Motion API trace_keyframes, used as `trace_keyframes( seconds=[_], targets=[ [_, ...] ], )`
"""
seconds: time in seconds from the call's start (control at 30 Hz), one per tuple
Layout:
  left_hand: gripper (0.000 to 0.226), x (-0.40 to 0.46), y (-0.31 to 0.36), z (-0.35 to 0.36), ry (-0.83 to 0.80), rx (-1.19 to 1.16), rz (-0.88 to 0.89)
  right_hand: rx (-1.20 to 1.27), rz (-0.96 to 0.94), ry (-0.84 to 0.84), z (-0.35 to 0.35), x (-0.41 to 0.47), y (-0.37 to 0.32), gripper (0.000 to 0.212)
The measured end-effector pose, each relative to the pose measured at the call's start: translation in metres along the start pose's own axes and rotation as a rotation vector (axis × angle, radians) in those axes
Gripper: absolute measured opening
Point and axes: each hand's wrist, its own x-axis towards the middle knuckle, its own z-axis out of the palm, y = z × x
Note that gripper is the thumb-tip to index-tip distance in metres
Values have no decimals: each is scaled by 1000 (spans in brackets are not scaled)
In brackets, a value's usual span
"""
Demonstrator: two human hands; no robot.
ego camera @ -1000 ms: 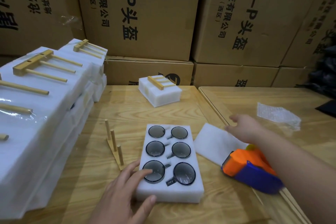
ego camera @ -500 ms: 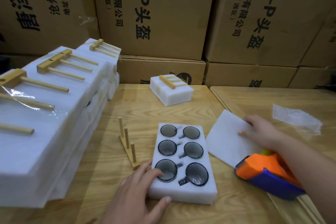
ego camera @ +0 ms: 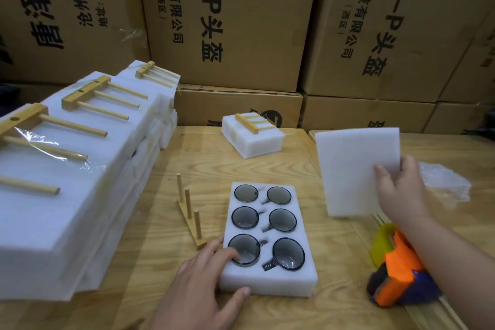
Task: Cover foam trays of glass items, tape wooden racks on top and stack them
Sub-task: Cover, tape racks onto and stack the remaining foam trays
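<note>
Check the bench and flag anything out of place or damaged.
Nothing looks damaged. All six glass cups sit in their foam tray pockets. Only a crumpled scrap of plastic film lies loose at the right, and the wooden rack waits untaped beside the tray.

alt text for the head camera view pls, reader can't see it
A right hand lifts a white foam sheet beside an open foam tray of six glass cups, steadied by the left hand. A wooden rack stands left of the tray.

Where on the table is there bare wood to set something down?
Bare wood lies between the small taped block and the foam tray, and in front of the white stack. It is crowded right of the tray: lifted foam sheet, tape dispenser, bubble wrap.
</note>
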Motion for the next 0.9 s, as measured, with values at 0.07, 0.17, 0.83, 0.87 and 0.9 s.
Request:
trace_keyframes(
  seconds=[0.07,0.17,0.83,0.87,0.9],
  targets=[
    [60,0,0,0,5,-2,3,67,5,64,3,1,-13,16],
    [57,1,0,-1,37,-27,51,160,17,136,5,5,-45,16],
    [43,-1,1,-6,113,-97,81,421,-173,-332,45,-73,-114,29],
    [44,0,1,-6,109,-93,74,338,-243,-425,45,-78,-110,34],
    [50,0,1,-6,105,-96,66,273,-299,-521,45,-81,-105,38]
  ],
)
